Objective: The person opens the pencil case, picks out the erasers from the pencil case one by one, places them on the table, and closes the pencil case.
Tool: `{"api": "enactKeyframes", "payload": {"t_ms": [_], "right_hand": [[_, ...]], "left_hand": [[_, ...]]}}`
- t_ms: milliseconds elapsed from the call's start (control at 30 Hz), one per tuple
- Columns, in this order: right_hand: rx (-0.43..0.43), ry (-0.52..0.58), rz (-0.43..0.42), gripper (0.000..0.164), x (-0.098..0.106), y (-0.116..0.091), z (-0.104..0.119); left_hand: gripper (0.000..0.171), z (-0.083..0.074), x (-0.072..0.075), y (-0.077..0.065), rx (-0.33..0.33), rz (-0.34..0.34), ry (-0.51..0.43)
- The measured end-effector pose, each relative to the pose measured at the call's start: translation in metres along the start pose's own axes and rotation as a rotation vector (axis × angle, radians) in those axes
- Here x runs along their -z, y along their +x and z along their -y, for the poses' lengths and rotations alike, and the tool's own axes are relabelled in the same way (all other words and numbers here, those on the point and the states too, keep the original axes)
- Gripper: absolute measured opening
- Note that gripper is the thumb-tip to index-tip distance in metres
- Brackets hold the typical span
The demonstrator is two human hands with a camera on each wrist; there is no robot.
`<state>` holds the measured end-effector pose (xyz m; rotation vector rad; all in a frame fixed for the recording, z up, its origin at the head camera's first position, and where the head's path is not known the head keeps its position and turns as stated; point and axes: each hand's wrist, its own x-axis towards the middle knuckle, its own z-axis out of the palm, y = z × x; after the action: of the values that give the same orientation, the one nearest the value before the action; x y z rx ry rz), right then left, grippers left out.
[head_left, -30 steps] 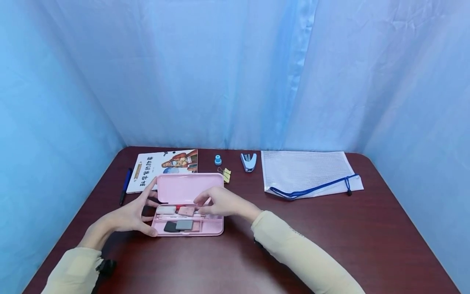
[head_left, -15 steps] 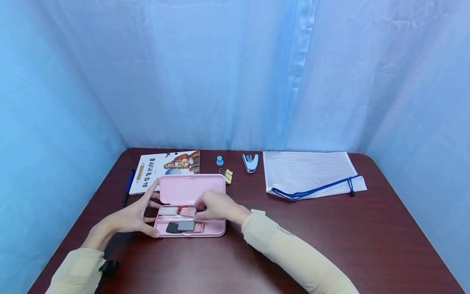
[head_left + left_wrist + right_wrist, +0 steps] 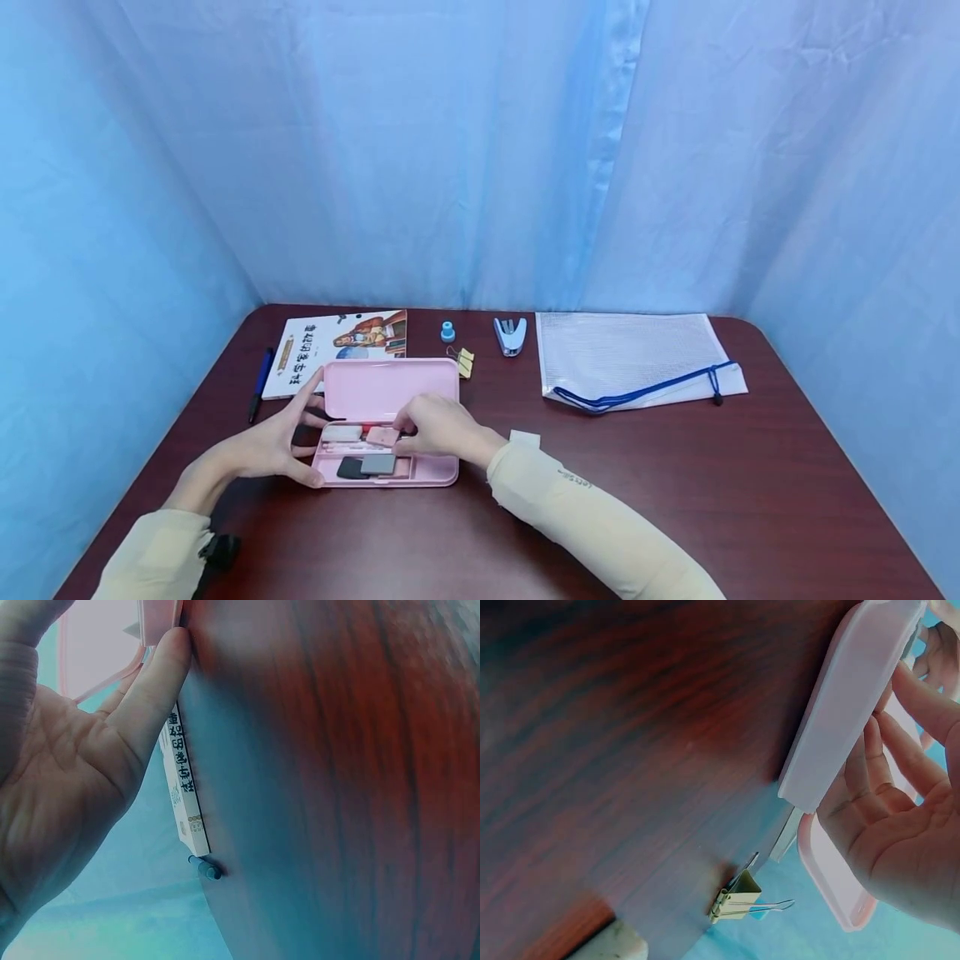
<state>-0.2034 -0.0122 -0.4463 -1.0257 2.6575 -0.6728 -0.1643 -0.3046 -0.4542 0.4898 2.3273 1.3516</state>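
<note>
A pink pencil case (image 3: pixel 444 472) lies open on the table, its lid (image 3: pixel 390 390) tipped back. My left hand (image 3: pixel 262 446) holds the left end, thumb at the near corner and fingers toward the lid. Inside, my right hand (image 3: pixel 438 429) reaches into the far compartment, its thumb and index finger beside a pink eraser (image 3: pixel 382 437); whether they pinch anything is hidden. A white eraser-like block (image 3: pixel 341 433) and slim pens or pencils share that compartment. A grey block (image 3: pixel 378 464) and a black piece (image 3: pixel 350 468) sit in the near one.
Behind the case are a book (image 3: pixel 300 354), a blue pen (image 3: pixel 261 383), a yellow binder clip (image 3: pixel 465 362), a small blue bottle-shaped item (image 3: pixel 447 332) and a light blue stapler (image 3: pixel 510 337). A white mesh pouch (image 3: pixel 622 350) lies right. A small white piece (image 3: pixel 525 437) sits by the right sleeve.
My right hand has come lower into the case and slightly left, its fingers closer to the pink eraser. The left hand keeps its hold on the case.
</note>
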Motion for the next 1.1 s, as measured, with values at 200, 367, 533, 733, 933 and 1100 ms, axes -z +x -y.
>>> {"api": "enactKeyframes", "payload": {"t_ms": [200,367,533,733,933,1100], "right_hand": [[0.019,0.005,-0.013,0.018,-0.0001,-0.0003,0.0005],[0.046,0.043,0.001,0.017,-0.0009,-0.0001,-0.0003],[0.084,0.103,0.007,0.012,-0.0009,0.0018,0.0005],[0.076,0.115,-0.006,0.011,-0.0001,0.0037,0.0034],[0.076,0.098,-0.003,0.018,-0.0013,0.0032,0.0046],[0.089,0.096,-0.013,0.019,-0.0001,0.0014,0.0066]], "left_hand": [[0.14,0.0009,0.0005,0.0002,-0.003,0.005,-0.015],[0.139,0.001,-0.0005,-0.0004,0.0,0.007,-0.011],[0.14,-0.0004,-0.0004,-0.0007,-0.003,-0.001,-0.008],[0.14,-0.0012,-0.0004,-0.0004,0.001,-0.002,0.006],[0.14,-0.0001,-0.0005,0.0004,-0.006,-0.003,0.013],[0.14,0.0002,0.0003,0.0001,-0.004,0.003,-0.002]]}}
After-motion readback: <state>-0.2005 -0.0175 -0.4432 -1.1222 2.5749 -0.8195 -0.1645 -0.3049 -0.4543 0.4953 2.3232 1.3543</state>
